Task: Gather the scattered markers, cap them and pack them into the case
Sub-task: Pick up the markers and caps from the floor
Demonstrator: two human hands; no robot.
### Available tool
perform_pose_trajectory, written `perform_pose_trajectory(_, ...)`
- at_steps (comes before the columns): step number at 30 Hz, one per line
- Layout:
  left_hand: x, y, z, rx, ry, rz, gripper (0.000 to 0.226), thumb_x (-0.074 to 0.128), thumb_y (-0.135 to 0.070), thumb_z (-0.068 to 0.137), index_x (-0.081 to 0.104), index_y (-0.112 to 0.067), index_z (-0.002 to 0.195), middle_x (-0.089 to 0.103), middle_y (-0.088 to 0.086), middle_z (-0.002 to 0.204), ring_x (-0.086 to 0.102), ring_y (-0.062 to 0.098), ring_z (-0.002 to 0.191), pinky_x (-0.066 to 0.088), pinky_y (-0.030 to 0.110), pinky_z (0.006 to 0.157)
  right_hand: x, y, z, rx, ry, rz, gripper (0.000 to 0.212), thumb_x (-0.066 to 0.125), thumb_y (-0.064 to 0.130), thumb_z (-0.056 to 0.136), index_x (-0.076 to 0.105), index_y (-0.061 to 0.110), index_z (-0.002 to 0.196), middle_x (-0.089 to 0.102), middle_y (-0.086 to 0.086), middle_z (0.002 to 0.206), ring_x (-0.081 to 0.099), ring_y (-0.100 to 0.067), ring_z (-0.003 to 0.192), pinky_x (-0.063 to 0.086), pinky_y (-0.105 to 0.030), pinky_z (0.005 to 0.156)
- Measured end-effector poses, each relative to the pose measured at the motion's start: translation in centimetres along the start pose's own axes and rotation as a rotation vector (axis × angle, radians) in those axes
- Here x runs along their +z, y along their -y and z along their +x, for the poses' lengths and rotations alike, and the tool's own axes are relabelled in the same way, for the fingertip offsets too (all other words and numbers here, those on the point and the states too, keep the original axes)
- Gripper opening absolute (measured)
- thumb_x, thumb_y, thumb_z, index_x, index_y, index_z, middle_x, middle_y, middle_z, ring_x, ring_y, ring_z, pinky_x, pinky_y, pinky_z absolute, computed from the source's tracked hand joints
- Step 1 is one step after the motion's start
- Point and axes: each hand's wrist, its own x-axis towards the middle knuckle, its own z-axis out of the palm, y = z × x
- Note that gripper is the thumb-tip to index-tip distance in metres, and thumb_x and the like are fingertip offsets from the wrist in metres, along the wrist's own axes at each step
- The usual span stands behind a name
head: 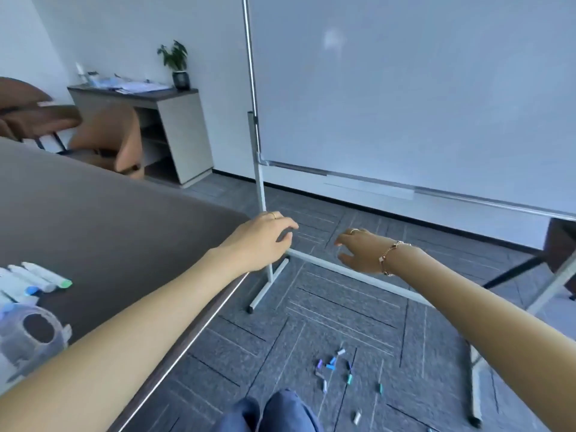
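Several white markers (37, 277) with blue and green ends lie on the dark table (93, 213) at the far left, beside a clear plastic case (31, 341). Several small marker caps (335, 367) in blue, purple, teal and grey lie scattered on the grey carpet below me. My left hand (258, 241) is stretched out past the table's corner, fingers loosely curled and holding nothing. My right hand (363, 249) reaches forward at the same height, fingers relaxed and spread, also holding nothing. Both hands hover in the air, far above the caps.
A large whiteboard (405, 88) on a metal stand (263, 188) rises directly ahead, its floor bar crossing under my hands. Brown chairs (109, 141) and a cabinet (174, 132) with a potted plant stand at the back left. My knees (271, 413) show at the bottom.
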Motion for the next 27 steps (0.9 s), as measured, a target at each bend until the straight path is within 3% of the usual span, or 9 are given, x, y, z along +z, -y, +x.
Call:
perform_pose_trajectory(3, 5.6, -1.4, 2.7, 0.018, 0.102, 0.031, 0.032, 0.038, -0.03, 0.098, 0.051, -0.029, 0.128, 0.052, -0.008, 0.123, 0.053, 0.015, 0.107, 0.042, 0.028, 0.077, 4.2, -3.9, 0.5, 0.052, 0.049, 0.035, 0.044, 0.04, 0.031, 0.098, 0.04, 0.016, 0.139, 0.038, -0.007, 0.143, 0.033, -0.025, 0.134, 0.036, -0.042, 0.107)
perform_pose_trajectory(8, 16.8, 0.3, 6.3, -0.035, 0.246, -0.018, 0.031, 0.04, -0.03, 0.098, 0.053, -0.027, 0.126, 0.055, -0.004, 0.124, 0.06, 0.02, 0.095, 0.051, 0.033, 0.078, 14.6, -7.3, 4.0, 0.074, 0.197, 0.125, 0.044, 0.04, 0.028, 0.098, 0.041, 0.011, 0.138, 0.038, -0.01, 0.143, 0.032, -0.028, 0.135, 0.033, -0.043, 0.11)
perform_pose_trajectory(14, 30.0, 6.5, 9.9, -0.107, 0.423, -0.012, 0.036, 0.042, -0.033, 0.096, 0.047, -0.029, 0.132, 0.055, -0.004, 0.124, 0.058, 0.022, 0.102, 0.05, 0.036, 0.083, 27.9, -9.7, 9.6, 0.17, 0.386, 0.266, 0.046, 0.041, 0.031, 0.098, 0.039, 0.012, 0.139, 0.037, -0.012, 0.145, 0.031, -0.03, 0.135, 0.034, -0.044, 0.108)
perform_pose_trajectory(18, 38.1, 11.3, 10.8, -0.139, 0.489, 0.008, 0.04, 0.046, -0.033, 0.095, 0.044, -0.027, 0.135, 0.058, -0.002, 0.115, 0.06, 0.02, 0.086, 0.053, 0.034, 0.07, 35.7, -10.6, 13.7, 0.217, 0.424, 0.321, 0.041, 0.04, 0.024, 0.098, 0.042, 0.009, 0.137, 0.042, -0.015, 0.14, 0.036, -0.031, 0.131, 0.035, -0.042, 0.107)
perform_pose_trajectory(21, 44.1, 15.5, 9.2, -0.158, 0.627, 0.02, 0.042, 0.05, -0.029, 0.094, 0.043, -0.027, 0.135, 0.052, 0.001, 0.124, 0.061, 0.02, 0.085, 0.054, 0.037, 0.074, 42.5, -10.4, 15.1, 0.236, 0.493, 0.353, 0.039, 0.04, 0.022, 0.098, 0.044, 0.006, 0.133, 0.045, -0.015, 0.135, 0.043, -0.03, 0.125, 0.038, -0.039, 0.103)
perform_pose_trajectory(23, 48.0, 18.4, 8.1, -0.138, 0.72, 0.021, 0.037, 0.052, -0.022, 0.094, 0.049, -0.022, 0.131, 0.053, 0.003, 0.117, 0.058, 0.017, 0.083, 0.051, 0.026, 0.073, 47.2, -10.1, 15.7, 0.232, 0.536, 0.358, 0.036, 0.041, 0.019, 0.098, 0.047, 0.006, 0.13, 0.049, -0.014, 0.131, 0.049, -0.028, 0.119, 0.042, -0.037, 0.099)
perform_pose_trajectory(25, 51.1, 20.9, 7.4, -0.102, 0.823, 0.009, 0.027, 0.054, -0.015, 0.093, 0.057, -0.015, 0.12, 0.056, 0.004, 0.107, 0.053, 0.015, 0.081, 0.04, 0.012, 0.062, 51.0, -9.8, 16.3, 0.224, 0.591, 0.367, 0.034, 0.042, 0.016, 0.097, 0.048, 0.007, 0.129, 0.051, -0.014, 0.13, 0.052, -0.027, 0.117, 0.044, -0.038, 0.098)
perform_pose_trajectory(27, 53.6, 23.0, 7.0, -0.045, 0.903, 0.023, 0.024, 0.057, -0.015, 0.091, 0.06, -0.015, 0.115, 0.059, 0.001, 0.098, 0.051, 0.013, 0.081, 0.04, 0.02, 0.066, 53.9, -9.5, 17.1, 0.229, 0.607, 0.361, 0.034, 0.045, 0.015, 0.096, 0.049, 0.007, 0.129, 0.052, -0.013, 0.129, 0.053, -0.027, 0.116, 0.047, -0.037, 0.098)
